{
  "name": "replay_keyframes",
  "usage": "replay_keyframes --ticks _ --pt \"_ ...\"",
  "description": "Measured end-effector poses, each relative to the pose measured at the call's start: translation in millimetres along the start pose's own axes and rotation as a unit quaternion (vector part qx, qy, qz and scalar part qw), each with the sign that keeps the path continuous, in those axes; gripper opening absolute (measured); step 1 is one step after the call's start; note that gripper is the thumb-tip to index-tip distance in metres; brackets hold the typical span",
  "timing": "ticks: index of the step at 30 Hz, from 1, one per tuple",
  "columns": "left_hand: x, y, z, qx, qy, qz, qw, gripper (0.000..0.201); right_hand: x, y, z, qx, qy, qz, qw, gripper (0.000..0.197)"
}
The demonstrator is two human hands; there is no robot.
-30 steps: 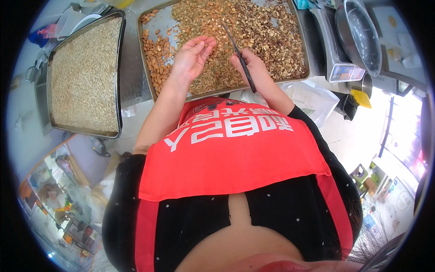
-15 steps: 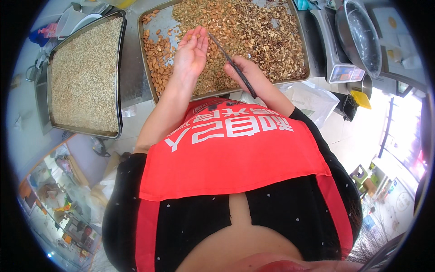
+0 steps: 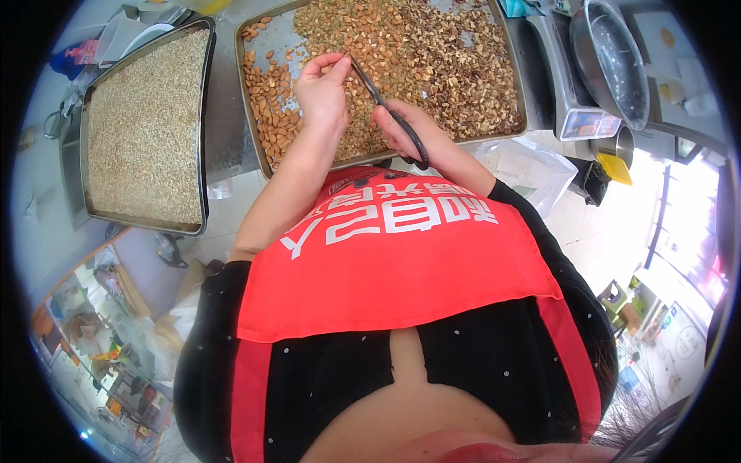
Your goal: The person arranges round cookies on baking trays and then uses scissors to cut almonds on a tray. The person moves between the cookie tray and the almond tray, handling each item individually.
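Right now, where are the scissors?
In the head view, the black-handled scissors are in the right hand, over the near edge of the metal tray of nuts. Their blades point up-left to the left hand.

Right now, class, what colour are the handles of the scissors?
Black. The scissors sit in the right hand; the head view shows the dark handle loops best.

Dull metal tray point(image 3: 255, 116), black plastic-handled scissors point(image 3: 394, 116), glossy steel bowl point(image 3: 610, 62)

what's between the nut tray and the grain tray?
Head view: a strip of bare steel counter separates the nut tray from the grain tray; nothing visibly lies on it.
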State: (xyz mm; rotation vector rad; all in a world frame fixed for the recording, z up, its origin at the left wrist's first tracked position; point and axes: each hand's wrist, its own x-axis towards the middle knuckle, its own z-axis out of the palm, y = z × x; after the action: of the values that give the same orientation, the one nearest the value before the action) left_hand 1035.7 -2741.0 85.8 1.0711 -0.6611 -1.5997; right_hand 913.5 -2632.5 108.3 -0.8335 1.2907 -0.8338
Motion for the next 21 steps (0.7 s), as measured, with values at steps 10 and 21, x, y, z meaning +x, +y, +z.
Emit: replay_keyframes --ticks 10,21 --pt "-4.8 -2.5 1.9 0.023 -0.01 -0.012 1.0 0.013 2.0 -2.9 1.3 -0.044 0.042 -0.014 0.998 0.037" --pt "8.5 3.5 -9.8 0.06 -0.049 -0.106 0.991 0.01 1.8 -8.8 -8.7 -0.224 0.086 -0.031 0.97 0.038"
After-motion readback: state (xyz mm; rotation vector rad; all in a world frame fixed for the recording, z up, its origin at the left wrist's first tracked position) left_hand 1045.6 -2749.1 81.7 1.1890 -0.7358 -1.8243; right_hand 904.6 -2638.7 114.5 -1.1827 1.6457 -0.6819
